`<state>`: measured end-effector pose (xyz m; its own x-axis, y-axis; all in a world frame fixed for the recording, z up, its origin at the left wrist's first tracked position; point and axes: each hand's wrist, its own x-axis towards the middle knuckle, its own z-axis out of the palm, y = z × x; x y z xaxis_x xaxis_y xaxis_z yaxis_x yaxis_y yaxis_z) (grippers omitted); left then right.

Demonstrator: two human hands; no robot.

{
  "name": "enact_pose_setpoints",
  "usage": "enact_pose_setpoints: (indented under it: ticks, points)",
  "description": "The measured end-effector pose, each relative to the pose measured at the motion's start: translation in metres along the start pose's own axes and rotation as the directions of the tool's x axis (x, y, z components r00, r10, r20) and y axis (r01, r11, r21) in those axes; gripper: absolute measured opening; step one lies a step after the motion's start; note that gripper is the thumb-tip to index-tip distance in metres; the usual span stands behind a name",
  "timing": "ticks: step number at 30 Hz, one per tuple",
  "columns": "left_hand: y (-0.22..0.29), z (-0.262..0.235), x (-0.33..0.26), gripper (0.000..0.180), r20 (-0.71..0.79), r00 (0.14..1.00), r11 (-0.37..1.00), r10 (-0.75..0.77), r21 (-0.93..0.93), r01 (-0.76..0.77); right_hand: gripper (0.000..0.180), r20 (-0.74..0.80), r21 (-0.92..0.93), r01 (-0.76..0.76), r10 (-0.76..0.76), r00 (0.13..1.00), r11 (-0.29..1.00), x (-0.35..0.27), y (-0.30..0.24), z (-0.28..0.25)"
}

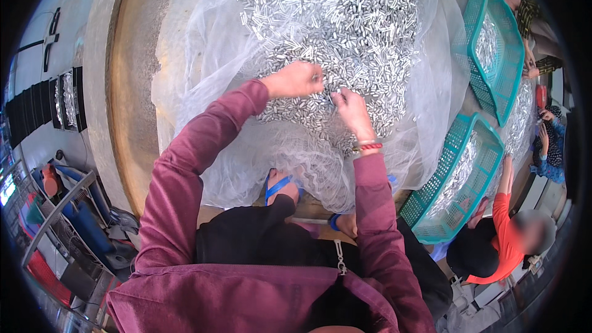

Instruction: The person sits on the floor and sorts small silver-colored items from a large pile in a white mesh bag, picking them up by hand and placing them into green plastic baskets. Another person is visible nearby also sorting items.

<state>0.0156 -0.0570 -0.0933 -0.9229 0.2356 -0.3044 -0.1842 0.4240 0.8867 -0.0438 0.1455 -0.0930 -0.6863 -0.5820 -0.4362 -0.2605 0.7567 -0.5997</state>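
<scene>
A wide heap of small silvery metal pieces (364,43), many of them short and rod-like, is spread over a sheet of white netting (216,43) in front of me. Over the near part of this heap my left hand (293,80) is closed, its fingers curled and slightly blurred. Just to its right, my right hand (354,113) pinches thumb and fingers together, a red band round the wrist. The fingertips of both hands come close to each other but stay apart. Whatever lies between them is too small to make out.
Teal plastic baskets (472,176) with shiny silvery material stand at the right. Beside them is a person in orange (504,243); other people work farther along. Gathered netting lies by my blue-strapped sandal (279,189). At the left run a brown ledge (132,86) and a metal rack (58,219).
</scene>
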Motion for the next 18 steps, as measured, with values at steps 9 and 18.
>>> enact_pose_setpoints:
  ticks: [9, 18]
  points:
    - [0.045, -0.028, 0.024, 0.016, 0.27, 0.961, 0.554, 0.058, -0.809, 0.194, 0.042, 0.112, 0.717, -0.3, 0.32, 0.941, 0.63, -0.051, 0.017, -0.038]
    - [0.024, 0.034, 0.034, 0.006, 0.262, 0.939, 0.664, 0.221, 0.666, -0.342, 0.044, 0.009, 0.834, -0.244, 0.431, 0.903, 0.495, -0.059, 0.032, -0.042]
